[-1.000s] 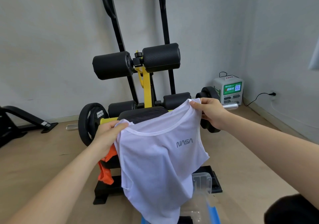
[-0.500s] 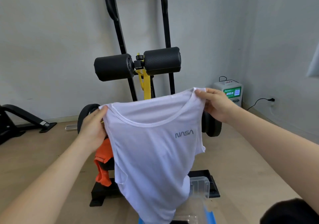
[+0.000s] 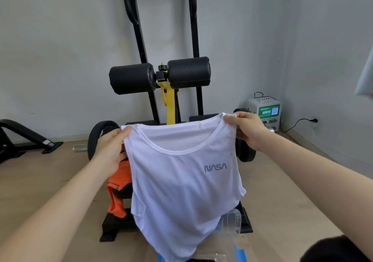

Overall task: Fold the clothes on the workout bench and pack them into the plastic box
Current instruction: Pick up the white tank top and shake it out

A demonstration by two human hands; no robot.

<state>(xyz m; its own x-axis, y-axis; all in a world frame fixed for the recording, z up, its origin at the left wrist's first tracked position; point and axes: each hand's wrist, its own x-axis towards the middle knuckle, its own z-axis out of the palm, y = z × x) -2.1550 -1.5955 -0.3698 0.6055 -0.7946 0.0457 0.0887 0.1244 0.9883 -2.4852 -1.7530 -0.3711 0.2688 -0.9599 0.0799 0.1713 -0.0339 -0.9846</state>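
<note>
A white sleeveless NASA shirt point(image 3: 181, 187) hangs spread out in the air in front of me, above the workout bench point(image 3: 171, 104). My left hand point(image 3: 110, 148) pinches its left shoulder strap and my right hand point(image 3: 249, 129) pinches the right strap. An orange garment point(image 3: 118, 193) droops off the bench's left side, partly behind the shirt. The clear plastic box point(image 3: 232, 223) with a blue edge peeks out below the shirt's hem at the lower right; most of it is hidden.
Black weight plates point(image 3: 101, 134) on a bar flank the bench, whose black base sits on the wooden floor. A white and green charging kiosk point(image 3: 266, 110) stands in the right corner with a cable to a wall socket. Another black frame point(image 3: 22, 136) lies at far left.
Both hands raised the shirt off the bench and pulled the straps apart, so it now hangs flat and wide. The camera tilted slightly.
</note>
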